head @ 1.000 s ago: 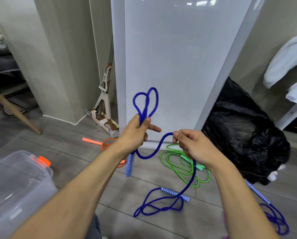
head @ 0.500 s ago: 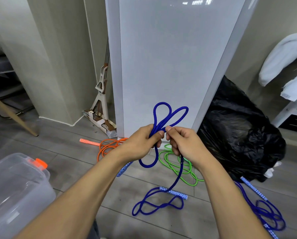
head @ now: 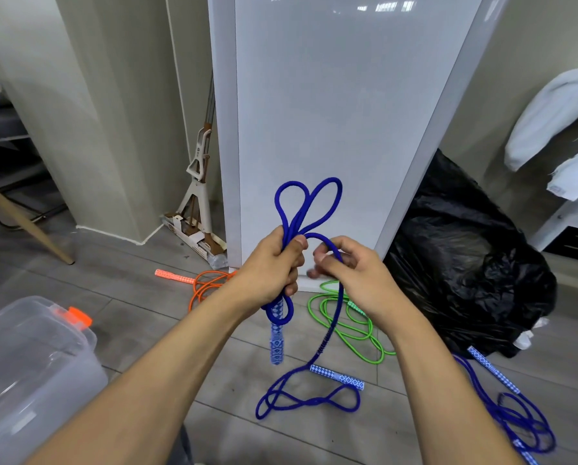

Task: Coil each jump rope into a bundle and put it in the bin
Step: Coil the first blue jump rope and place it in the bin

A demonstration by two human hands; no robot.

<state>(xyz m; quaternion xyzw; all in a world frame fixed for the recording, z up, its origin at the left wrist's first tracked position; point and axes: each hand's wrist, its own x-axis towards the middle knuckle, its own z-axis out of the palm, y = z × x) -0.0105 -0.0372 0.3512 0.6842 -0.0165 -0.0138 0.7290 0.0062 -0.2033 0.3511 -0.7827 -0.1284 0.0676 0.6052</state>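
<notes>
Above a grey plank floor (head: 146, 313), my left hand (head: 274, 266) grips a blue jump rope (head: 309, 203) in a closed fist. Two loops stand up out of the fist in front of a white panel (head: 331, 112), and one patterned handle (head: 277, 340) hangs below it. My right hand (head: 358, 280), just beside the left, has its fingers curled round the next strand of the same rope, which arcs over them and drops to the floor. There the slack lies in loose loops beside the rope's second handle (head: 336, 377). The clear plastic bin (head: 29, 364) with its orange latch sits at lower left, well apart from the rope. A green rope (head: 341, 327), an orange rope (head: 207, 283) and a second blue rope (head: 515, 414) lie uncoiled on the floor, near a black bag (head: 465, 263).
</notes>
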